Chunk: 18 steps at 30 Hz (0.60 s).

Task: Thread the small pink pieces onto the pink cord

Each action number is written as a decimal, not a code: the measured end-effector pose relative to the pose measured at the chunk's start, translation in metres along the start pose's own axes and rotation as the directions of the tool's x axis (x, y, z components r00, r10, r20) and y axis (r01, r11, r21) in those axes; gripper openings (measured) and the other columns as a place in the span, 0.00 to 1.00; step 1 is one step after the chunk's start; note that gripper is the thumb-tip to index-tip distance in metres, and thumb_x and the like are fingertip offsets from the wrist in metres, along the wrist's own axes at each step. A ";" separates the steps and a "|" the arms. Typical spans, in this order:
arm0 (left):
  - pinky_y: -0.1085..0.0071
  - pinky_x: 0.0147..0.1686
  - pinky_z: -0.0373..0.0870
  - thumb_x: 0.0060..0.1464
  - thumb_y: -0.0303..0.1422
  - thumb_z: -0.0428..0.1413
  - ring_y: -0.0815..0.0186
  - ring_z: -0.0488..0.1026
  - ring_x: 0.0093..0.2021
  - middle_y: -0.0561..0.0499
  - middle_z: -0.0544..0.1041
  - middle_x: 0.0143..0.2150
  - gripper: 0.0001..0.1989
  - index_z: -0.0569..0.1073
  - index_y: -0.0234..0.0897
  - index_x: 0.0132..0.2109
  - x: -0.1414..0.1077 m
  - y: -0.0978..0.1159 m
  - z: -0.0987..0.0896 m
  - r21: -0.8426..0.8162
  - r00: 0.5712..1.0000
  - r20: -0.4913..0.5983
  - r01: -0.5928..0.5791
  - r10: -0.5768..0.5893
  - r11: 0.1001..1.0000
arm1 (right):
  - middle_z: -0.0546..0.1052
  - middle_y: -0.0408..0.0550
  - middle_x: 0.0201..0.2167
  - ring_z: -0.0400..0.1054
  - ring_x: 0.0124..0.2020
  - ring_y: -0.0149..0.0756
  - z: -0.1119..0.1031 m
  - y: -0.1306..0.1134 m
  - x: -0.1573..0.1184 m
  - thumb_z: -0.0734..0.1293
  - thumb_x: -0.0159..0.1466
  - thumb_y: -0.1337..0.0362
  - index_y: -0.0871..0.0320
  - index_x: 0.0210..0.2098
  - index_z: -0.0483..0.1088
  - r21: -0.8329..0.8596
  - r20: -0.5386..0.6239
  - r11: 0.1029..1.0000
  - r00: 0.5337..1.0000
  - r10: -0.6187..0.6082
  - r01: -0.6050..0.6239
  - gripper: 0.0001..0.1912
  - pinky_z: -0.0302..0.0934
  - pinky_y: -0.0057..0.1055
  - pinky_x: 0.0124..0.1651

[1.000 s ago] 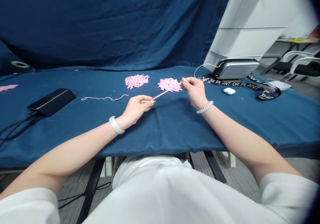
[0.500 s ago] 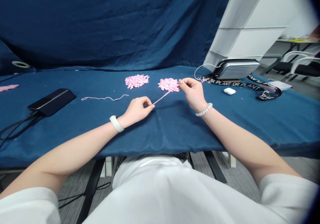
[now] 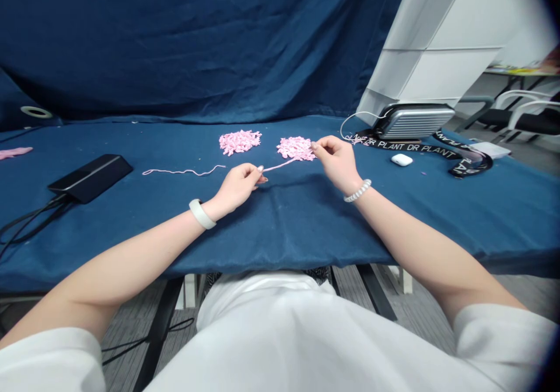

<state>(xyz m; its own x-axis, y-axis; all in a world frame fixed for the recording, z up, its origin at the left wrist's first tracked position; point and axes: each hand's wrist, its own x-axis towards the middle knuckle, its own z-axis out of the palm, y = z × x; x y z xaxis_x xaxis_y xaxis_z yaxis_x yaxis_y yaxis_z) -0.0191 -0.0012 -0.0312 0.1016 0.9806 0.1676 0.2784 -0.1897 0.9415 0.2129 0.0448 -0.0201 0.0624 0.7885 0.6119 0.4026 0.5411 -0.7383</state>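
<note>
My left hand (image 3: 240, 188) pinches one end of a pink strip (image 3: 279, 165), which stretches right to the edge of the right pink pile (image 3: 294, 147). My right hand (image 3: 336, 158) is closed at the fingertips beside that pile's right edge; what it pinches there is too small to make out. A second pink pile (image 3: 239, 141) lies to the left, just beyond my left hand. On the blue cloth left of my left hand lies a thin, wavy pink string (image 3: 184, 172).
A black box (image 3: 91, 178) with cables lies at the left, near a pink piece (image 3: 15, 153). To the right are a white earphone case (image 3: 401, 159), a black lettered strap (image 3: 406, 146) and a silver ribbed case (image 3: 415, 122).
My left hand has moved slightly up and left, its thumb now over the fingers, and the strip lies flatter. My right hand has barely moved.
</note>
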 end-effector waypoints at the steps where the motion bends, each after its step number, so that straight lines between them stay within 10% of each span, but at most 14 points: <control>1: 0.67 0.37 0.70 0.52 0.44 0.54 0.63 0.74 0.37 0.46 0.77 0.34 0.15 0.69 0.35 0.30 0.000 0.001 0.000 -0.033 1.000 -0.005 0.021 -0.021 0.999 | 0.70 0.45 0.23 0.61 0.26 0.30 0.000 0.000 0.000 0.66 0.56 0.57 0.60 0.23 0.68 0.000 0.003 1.000 1.000 0.003 -0.003 0.12 0.56 0.30 0.33; 18: 0.64 0.40 0.69 0.54 0.44 0.51 0.66 0.74 0.34 0.49 0.75 0.32 0.16 0.67 0.34 0.29 0.003 0.004 -0.004 -0.235 0.994 0.038 0.107 -0.101 0.966 | 0.68 0.43 0.22 0.60 0.26 0.29 0.001 0.003 -0.002 0.65 0.57 0.62 0.61 0.21 0.66 -0.077 0.044 0.996 0.998 -0.036 0.039 0.11 0.54 0.29 0.33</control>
<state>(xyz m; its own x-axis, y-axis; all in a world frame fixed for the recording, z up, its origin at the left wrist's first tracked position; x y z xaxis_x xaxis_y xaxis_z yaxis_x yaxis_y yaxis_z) -0.0211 0.0009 -0.0256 0.1096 0.9921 0.0606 0.0558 -0.0670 0.9962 0.2129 0.0455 -0.0236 0.0075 0.7807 0.6248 0.4736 0.5476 -0.6899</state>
